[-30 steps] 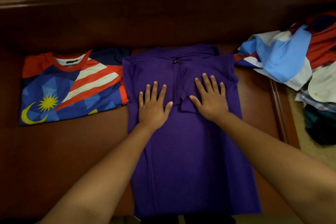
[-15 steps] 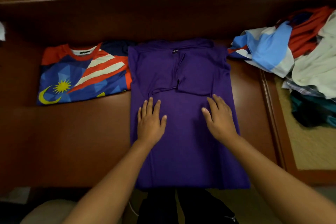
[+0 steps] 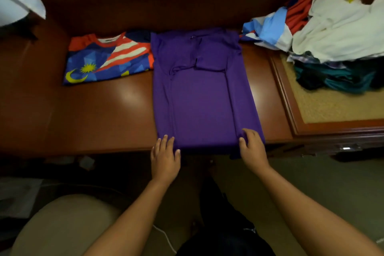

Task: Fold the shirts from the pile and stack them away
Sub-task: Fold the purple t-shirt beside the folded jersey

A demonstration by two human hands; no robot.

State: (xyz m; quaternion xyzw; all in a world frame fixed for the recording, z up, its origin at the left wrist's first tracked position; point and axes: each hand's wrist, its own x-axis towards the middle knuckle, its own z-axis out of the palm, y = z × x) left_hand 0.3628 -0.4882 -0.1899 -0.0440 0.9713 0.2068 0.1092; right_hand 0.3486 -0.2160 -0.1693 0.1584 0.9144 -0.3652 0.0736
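Purple shirt [image 3: 204,97]: sides folded in, hem at near edge.
Left hand [image 3: 165,157]: fingers straight on near-left corner.
Right hand [image 3: 252,146]: curled, pinching near-right corner.
Advice: lift both corners evenly, fold hem toward far collar.

Probably a home bedroom: polished wooden desk [image 3: 104,114], laundry pile [image 3: 332,37], cushioned seat [image 3: 62,224].

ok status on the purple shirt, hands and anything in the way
Left hand flat at the hem, right hand gripping the hem corner. Purple shirt sleeves folded in, bottom hanging over the table edge. Nothing blocking.
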